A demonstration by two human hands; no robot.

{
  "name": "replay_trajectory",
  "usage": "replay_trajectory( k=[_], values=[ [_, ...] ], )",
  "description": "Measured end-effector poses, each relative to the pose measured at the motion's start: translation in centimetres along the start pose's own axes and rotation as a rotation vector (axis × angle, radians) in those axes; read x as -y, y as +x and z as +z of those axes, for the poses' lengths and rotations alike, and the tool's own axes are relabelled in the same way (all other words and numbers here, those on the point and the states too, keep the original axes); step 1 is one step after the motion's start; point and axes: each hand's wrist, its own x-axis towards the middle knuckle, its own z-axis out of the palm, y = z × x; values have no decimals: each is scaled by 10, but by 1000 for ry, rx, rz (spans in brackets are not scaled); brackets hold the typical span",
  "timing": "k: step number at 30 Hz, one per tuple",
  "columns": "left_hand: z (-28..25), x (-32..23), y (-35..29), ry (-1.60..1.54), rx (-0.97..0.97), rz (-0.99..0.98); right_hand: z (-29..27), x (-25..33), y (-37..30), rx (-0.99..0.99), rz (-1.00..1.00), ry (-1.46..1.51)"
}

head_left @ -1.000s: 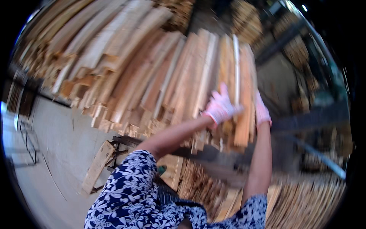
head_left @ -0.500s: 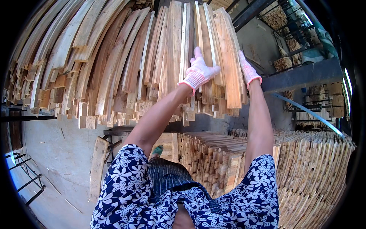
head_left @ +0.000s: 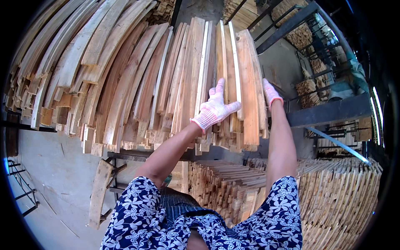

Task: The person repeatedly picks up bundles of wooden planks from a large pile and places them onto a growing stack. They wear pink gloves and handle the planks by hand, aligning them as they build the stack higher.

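Observation:
A wide stack of sawn wooden boards (head_left: 195, 66) lies lengthwise in front of me, near ends uneven. My left hand (head_left: 216, 107), in a white knitted glove with a pink cuff, lies across the boards right of the stack's middle, fingers spread and thumb pointing right. A broad, light board (head_left: 251, 91) near the right edge sits between my two hands. My right hand (head_left: 273, 92), gloved the same way, is flat against the outer right side of the stack, fingers stretched along it. Part of that hand is hidden by the outermost board.
A dark metal beam (head_left: 329, 113) juts out at the right of the stack. Below it stands a dense pile of thin wood strips (head_left: 337, 200). A single plank (head_left: 100, 191) leans on a metal frame at lower left. More wood piles stand on far racks.
The whole view has shifted, so stack and hands sit lower in the picture. Both hands keep nearly the same places against the boards.

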Motion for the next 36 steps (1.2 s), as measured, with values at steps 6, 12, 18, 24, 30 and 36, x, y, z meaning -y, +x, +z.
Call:
replay_trajectory(
  k=[6, 12, 18, 24, 30, 36],
  values=[
    [-8, 20, -1, -256, -44, 95, 50, 40, -82, -129, -25, -93],
    [-5, 17, 5, -500, -31, 89, 7, 15, -5, -182, -600, -835],
    [-19, -48, 22, 65, -77, -191, 35, 35, -32, -12, -451, -300],
    [-8, -32, 32, 150, -162, -255, 37, 33, -26, -3, -411, -270],
    [-8, -16, 36, 91, -167, -162, 33, 36, -56, 96, -447, -126],
    [2, -8, 11, 172, -172, -196, 31, 3, -84, 31, -430, -251]
  ],
)
